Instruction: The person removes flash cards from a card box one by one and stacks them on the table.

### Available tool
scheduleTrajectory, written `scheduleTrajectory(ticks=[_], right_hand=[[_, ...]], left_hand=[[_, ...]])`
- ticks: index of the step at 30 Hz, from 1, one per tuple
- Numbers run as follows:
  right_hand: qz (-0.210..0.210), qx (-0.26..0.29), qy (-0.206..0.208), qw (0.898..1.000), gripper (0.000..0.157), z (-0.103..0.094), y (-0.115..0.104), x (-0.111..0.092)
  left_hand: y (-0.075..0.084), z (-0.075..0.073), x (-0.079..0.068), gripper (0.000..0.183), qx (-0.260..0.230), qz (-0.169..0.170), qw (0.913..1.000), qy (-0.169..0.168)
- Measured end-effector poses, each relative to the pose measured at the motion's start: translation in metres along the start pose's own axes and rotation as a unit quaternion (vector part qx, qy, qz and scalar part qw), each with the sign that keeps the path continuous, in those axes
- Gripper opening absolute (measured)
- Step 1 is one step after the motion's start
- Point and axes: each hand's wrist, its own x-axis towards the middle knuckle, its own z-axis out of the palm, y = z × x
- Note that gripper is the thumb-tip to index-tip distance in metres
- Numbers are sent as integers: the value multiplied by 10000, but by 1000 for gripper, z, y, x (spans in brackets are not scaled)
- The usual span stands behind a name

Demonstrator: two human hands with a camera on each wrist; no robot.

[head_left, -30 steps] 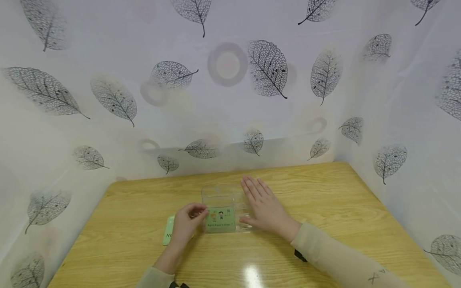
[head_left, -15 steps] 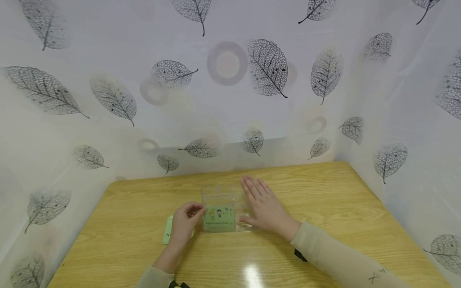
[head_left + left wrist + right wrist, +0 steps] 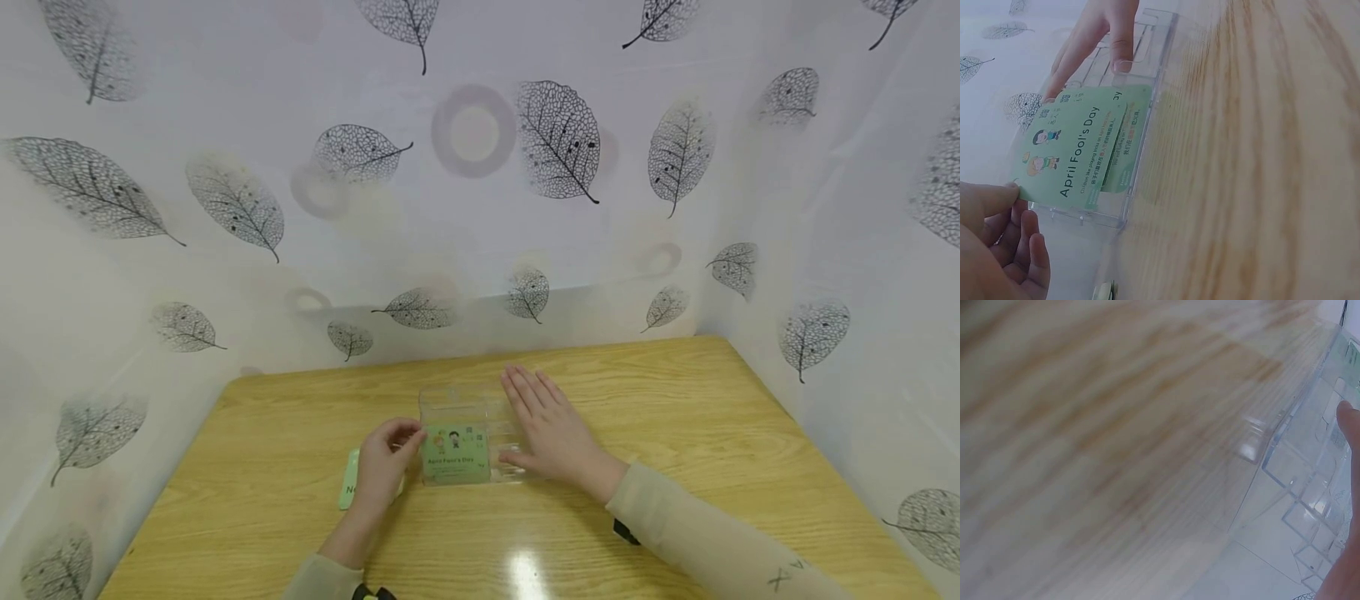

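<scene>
A green flashcard printed "April Fool's Day" lies over the left part of a clear plastic box. My left hand pinches the card's left corner between thumb and finger; in the left wrist view the thumb is right at that corner. Beneath the card, another green card shows in the box, set off from the upper one. Straight fingers of my right hand rest on the right part of the box, thumb near the card's right edge. In the right wrist view only its thumb side shows.
Another green card lies on the wooden table left of the box, partly hidden by my left hand. A white curtain with leaf prints hangs behind the table and along both sides.
The April Fool's Day card has shifted slightly left and away from me, my left hand moving a little left with it. My right hand and the box have stayed in place.
</scene>
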Motion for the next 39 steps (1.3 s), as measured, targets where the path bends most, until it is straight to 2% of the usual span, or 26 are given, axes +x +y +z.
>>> scheduleTrajectory(ticks=[11, 22, 34, 39], right_hand=[[-17, 30, 8, 10000, 117, -2, 0, 0], [-31, 37, 3, 10000, 116, -2, 0, -1], [-18, 95, -30, 9999, 116, -2, 0, -1], [-20, 83, -5, 10000, 115, -2, 0, -1]], left_hand=[[0, 0, 1, 13, -124, -23, 9999, 40], [1, -1, 1, 15, -433, -227, 9988, 83], [0, -2, 1, 15, -473, -265, 9985, 125], [-1, -3, 1, 15, -510, -165, 9985, 112]])
